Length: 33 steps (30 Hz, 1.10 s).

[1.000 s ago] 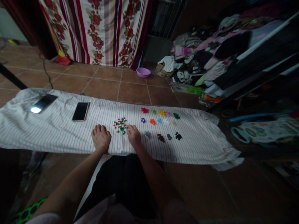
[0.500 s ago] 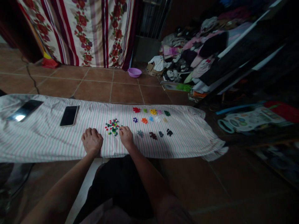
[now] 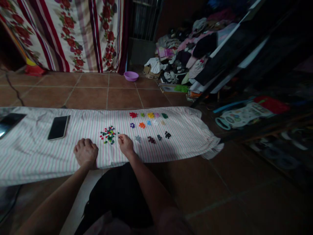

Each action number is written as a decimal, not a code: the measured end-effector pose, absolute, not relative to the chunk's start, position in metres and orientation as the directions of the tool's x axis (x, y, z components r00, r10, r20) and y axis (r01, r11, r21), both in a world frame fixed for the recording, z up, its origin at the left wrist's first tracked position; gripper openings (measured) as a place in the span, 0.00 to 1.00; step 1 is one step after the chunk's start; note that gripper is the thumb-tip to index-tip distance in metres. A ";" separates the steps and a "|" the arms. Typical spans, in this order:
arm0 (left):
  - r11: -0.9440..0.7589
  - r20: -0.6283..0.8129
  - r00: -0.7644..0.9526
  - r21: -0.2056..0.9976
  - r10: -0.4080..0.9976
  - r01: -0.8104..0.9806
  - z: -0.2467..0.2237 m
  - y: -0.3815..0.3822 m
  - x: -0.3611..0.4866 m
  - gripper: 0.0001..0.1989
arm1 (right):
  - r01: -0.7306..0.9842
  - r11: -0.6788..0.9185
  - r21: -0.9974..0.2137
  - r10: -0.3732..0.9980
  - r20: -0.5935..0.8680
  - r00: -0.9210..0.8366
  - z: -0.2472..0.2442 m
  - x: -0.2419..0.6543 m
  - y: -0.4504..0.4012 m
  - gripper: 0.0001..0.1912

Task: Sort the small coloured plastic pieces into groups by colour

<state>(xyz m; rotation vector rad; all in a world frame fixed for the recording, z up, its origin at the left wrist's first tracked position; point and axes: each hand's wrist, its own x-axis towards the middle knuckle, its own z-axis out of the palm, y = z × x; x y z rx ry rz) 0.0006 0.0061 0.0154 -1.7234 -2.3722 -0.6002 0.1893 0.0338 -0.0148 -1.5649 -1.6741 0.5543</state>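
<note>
My right hand is pinched closed at the right side of a loose pile of small mixed-colour pieces, mostly green and red. A tiny dark piece shows at its fingertips; its exact kind is too small to tell. Knuckles up, my left hand rests on the striped cloth near its front edge, fingers curled and nothing visible in them. Right of the pile, small one-colour heaps lie in three rows, among them red, yellow, orange, grey, brown and black.
A smartphone lies left of the pile, and another dark, shiny device is farther left. Beyond the cloth-covered surface, a purple basin stands on the tiled floor. Clothes are heaped behind.
The camera view has turned to the right, so everything appears shifted left. Both hands stay beside the pile; my right hand remains pinched, now slightly farther from the pile.
</note>
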 end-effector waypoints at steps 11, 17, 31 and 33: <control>0.292 0.304 -0.363 0.254 0.881 0.922 0.016 0.004 0.001 0.18 | 0.488 0.123 -0.864 0.987 0.156 0.026 -0.016 0.195 0.033 0.13; 0.291 0.316 -0.351 0.223 0.881 0.930 0.017 0.005 0.002 0.18 | 0.155 -0.020 -0.988 0.997 -0.008 0.077 -0.022 0.189 0.035 0.12; 0.274 0.343 -0.324 0.188 0.882 0.943 0.012 0.008 -0.001 0.16 | 0.038 0.015 -0.999 0.999 0.016 0.029 -0.024 0.189 0.036 0.07; 0.273 0.343 -0.325 0.192 0.881 0.943 0.013 0.008 -0.001 0.16 | 0.063 0.023 -0.998 0.999 0.025 0.029 -0.025 0.189 0.036 0.07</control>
